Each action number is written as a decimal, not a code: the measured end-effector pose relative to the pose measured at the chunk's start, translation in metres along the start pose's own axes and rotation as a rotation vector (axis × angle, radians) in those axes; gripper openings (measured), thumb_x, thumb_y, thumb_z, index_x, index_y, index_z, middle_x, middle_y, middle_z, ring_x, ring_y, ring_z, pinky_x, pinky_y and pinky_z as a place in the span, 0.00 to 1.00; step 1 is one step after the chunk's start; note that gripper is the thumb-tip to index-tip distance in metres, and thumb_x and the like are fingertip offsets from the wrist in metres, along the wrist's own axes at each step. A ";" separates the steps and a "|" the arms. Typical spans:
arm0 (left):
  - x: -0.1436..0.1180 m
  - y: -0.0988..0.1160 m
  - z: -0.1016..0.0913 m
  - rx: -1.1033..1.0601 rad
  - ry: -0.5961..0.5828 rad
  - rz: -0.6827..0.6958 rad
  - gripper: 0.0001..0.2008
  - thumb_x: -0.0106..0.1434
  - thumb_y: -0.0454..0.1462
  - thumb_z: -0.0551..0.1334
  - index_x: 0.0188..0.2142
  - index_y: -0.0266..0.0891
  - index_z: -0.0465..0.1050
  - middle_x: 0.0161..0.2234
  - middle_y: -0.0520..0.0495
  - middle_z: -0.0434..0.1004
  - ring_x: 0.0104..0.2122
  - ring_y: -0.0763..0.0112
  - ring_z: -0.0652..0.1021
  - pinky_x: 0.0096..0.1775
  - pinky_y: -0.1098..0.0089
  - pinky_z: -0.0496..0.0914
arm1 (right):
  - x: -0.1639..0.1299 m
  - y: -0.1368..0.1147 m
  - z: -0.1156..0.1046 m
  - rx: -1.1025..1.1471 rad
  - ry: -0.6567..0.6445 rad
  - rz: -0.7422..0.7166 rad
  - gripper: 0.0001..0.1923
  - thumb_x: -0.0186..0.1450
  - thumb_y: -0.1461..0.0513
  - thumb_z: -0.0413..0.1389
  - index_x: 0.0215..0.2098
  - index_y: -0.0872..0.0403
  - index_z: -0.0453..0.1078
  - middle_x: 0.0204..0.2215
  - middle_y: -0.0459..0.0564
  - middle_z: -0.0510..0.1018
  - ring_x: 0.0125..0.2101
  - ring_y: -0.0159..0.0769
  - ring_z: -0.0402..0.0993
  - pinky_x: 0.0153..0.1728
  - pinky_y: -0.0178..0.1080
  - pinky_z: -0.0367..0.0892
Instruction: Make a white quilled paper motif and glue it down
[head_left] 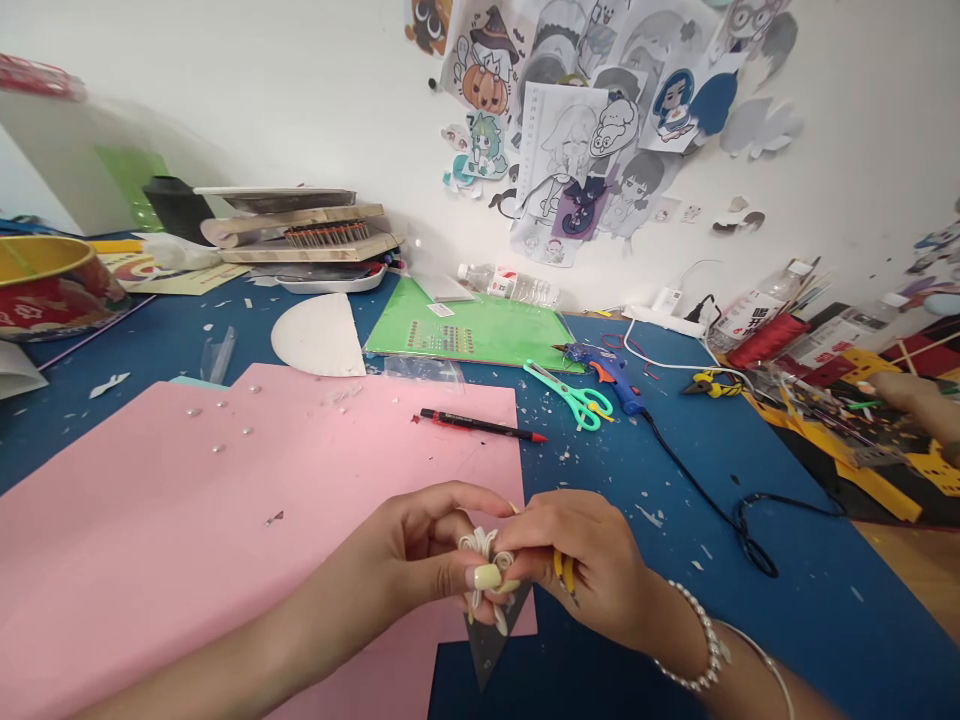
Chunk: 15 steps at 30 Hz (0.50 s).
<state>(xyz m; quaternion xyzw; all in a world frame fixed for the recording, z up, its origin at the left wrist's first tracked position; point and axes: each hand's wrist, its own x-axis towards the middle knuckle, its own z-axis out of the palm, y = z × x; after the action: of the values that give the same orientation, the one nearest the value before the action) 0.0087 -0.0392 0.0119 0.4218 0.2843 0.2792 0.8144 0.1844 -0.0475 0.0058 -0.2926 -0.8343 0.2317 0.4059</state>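
Left hand: the left hand (420, 560) pinches a small white looped ornament (484, 548) between thumb and fingertips, fingers curled close.
Right hand: the right hand (592, 565) meets it from 3 o'clock, fingers closed on the same ornament; a pearl bracelet (697, 640) circles the wrist.
Ornament: low centre, above the pink sheet's (187, 520) edge, a grey pointed piece (495, 640) hanging at its 6 o'clock.
Around: red pen (484, 426) at 12 o'clock, green scissors (571, 395) and blue glue gun (611, 375) at 1 o'clock.
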 end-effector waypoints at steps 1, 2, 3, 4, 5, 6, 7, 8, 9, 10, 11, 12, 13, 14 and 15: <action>0.000 0.000 0.000 -0.008 -0.019 0.001 0.11 0.52 0.31 0.62 0.37 0.39 0.68 0.23 0.55 0.74 0.23 0.76 0.74 0.30 0.74 0.68 | 0.000 0.000 0.000 -0.002 -0.001 0.000 0.07 0.62 0.58 0.47 0.32 0.53 0.64 0.22 0.44 0.74 0.22 0.24 0.67 0.25 0.27 0.60; 0.000 0.001 0.000 -0.015 -0.035 -0.001 0.10 0.53 0.31 0.62 0.37 0.39 0.68 0.23 0.55 0.75 0.23 0.76 0.74 0.29 0.74 0.68 | -0.001 0.001 0.000 0.000 -0.003 -0.002 0.07 0.62 0.58 0.47 0.32 0.53 0.64 0.21 0.43 0.73 0.21 0.24 0.66 0.25 0.27 0.59; 0.000 0.001 0.000 -0.017 -0.053 -0.006 0.10 0.53 0.30 0.61 0.37 0.38 0.67 0.23 0.55 0.75 0.23 0.77 0.74 0.29 0.75 0.68 | -0.001 0.001 0.001 0.006 -0.005 -0.004 0.06 0.62 0.59 0.48 0.31 0.53 0.64 0.21 0.43 0.73 0.21 0.24 0.66 0.24 0.27 0.59; 0.001 0.000 0.000 -0.022 -0.069 -0.012 0.11 0.53 0.30 0.61 0.37 0.39 0.67 0.23 0.55 0.75 0.23 0.76 0.74 0.29 0.75 0.68 | -0.002 0.002 0.001 0.016 -0.005 -0.007 0.05 0.61 0.59 0.50 0.31 0.53 0.64 0.20 0.42 0.72 0.20 0.24 0.65 0.23 0.26 0.58; 0.001 0.000 0.000 -0.030 -0.087 -0.022 0.12 0.53 0.29 0.61 0.38 0.39 0.66 0.22 0.55 0.74 0.23 0.76 0.74 0.28 0.74 0.68 | -0.002 0.002 0.001 0.028 -0.002 -0.010 0.05 0.60 0.59 0.51 0.30 0.53 0.64 0.19 0.42 0.72 0.19 0.23 0.65 0.23 0.26 0.58; 0.002 -0.001 -0.001 -0.039 -0.108 -0.031 0.13 0.53 0.29 0.61 0.39 0.39 0.65 0.22 0.55 0.74 0.23 0.76 0.75 0.28 0.73 0.68 | -0.003 0.003 0.001 0.043 -0.001 -0.010 0.05 0.59 0.59 0.52 0.29 0.53 0.64 0.18 0.41 0.71 0.19 0.23 0.64 0.23 0.26 0.58; 0.002 -0.002 -0.001 -0.051 -0.124 -0.042 0.14 0.53 0.30 0.62 0.39 0.39 0.65 0.21 0.56 0.74 0.22 0.75 0.75 0.28 0.72 0.69 | -0.003 0.004 0.000 0.060 -0.008 -0.004 0.06 0.59 0.59 0.52 0.28 0.53 0.64 0.18 0.41 0.71 0.19 0.23 0.64 0.23 0.26 0.58; 0.002 -0.003 -0.001 -0.062 -0.139 -0.049 0.15 0.52 0.30 0.62 0.40 0.39 0.64 0.22 0.55 0.74 0.22 0.74 0.75 0.29 0.71 0.69 | -0.004 0.004 0.000 0.080 -0.025 0.013 0.07 0.58 0.57 0.53 0.28 0.52 0.64 0.19 0.41 0.71 0.20 0.23 0.65 0.23 0.26 0.59; 0.002 -0.004 -0.001 -0.065 -0.151 -0.054 0.16 0.52 0.31 0.63 0.41 0.39 0.63 0.22 0.55 0.74 0.22 0.74 0.75 0.29 0.70 0.69 | -0.004 0.005 -0.001 0.100 -0.050 0.043 0.08 0.58 0.56 0.53 0.30 0.52 0.64 0.20 0.42 0.71 0.20 0.24 0.65 0.24 0.26 0.60; 0.002 -0.005 0.000 -0.060 -0.159 -0.055 0.17 0.52 0.32 0.63 0.41 0.38 0.62 0.23 0.54 0.74 0.23 0.74 0.75 0.30 0.70 0.69 | -0.004 0.005 -0.002 0.121 -0.084 0.078 0.10 0.57 0.54 0.52 0.33 0.52 0.64 0.22 0.43 0.72 0.21 0.24 0.66 0.24 0.26 0.60; 0.002 -0.005 0.000 -0.049 -0.164 -0.055 0.17 0.52 0.33 0.63 0.42 0.38 0.62 0.24 0.53 0.74 0.23 0.74 0.74 0.30 0.70 0.68 | -0.003 0.006 -0.003 0.139 -0.123 0.112 0.13 0.57 0.53 0.52 0.36 0.52 0.63 0.24 0.43 0.72 0.22 0.24 0.67 0.24 0.26 0.61; 0.001 -0.005 0.001 -0.040 -0.169 -0.055 0.17 0.53 0.34 0.62 0.41 0.37 0.61 0.25 0.51 0.74 0.24 0.74 0.74 0.30 0.70 0.68 | -0.003 0.006 -0.004 0.153 -0.156 0.132 0.14 0.57 0.53 0.51 0.38 0.52 0.62 0.25 0.44 0.73 0.23 0.24 0.68 0.25 0.26 0.61; 0.001 -0.004 0.002 -0.034 -0.172 -0.052 0.16 0.54 0.34 0.62 0.41 0.37 0.60 0.26 0.51 0.74 0.24 0.73 0.74 0.30 0.70 0.68 | -0.003 0.006 -0.004 0.162 -0.179 0.140 0.15 0.57 0.53 0.51 0.40 0.51 0.62 0.27 0.44 0.73 0.24 0.25 0.68 0.26 0.26 0.62; 0.001 -0.003 0.003 -0.029 -0.172 -0.054 0.15 0.54 0.34 0.61 0.41 0.37 0.59 0.26 0.50 0.74 0.25 0.73 0.74 0.29 0.70 0.67 | -0.002 0.006 -0.005 0.167 -0.189 0.137 0.14 0.58 0.54 0.51 0.40 0.51 0.62 0.28 0.44 0.73 0.25 0.25 0.68 0.27 0.26 0.62; 0.001 -0.002 0.004 -0.029 -0.168 -0.060 0.14 0.55 0.34 0.60 0.40 0.37 0.59 0.26 0.50 0.74 0.24 0.73 0.74 0.28 0.71 0.67 | -0.002 0.006 -0.005 0.171 -0.191 0.129 0.13 0.58 0.54 0.51 0.39 0.52 0.63 0.28 0.44 0.73 0.25 0.25 0.69 0.27 0.26 0.61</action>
<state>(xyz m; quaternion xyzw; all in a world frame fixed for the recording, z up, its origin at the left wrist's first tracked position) 0.0122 -0.0417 0.0117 0.4232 0.2236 0.2223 0.8494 0.1912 -0.0442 0.0041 -0.2864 -0.8259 0.3544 0.3322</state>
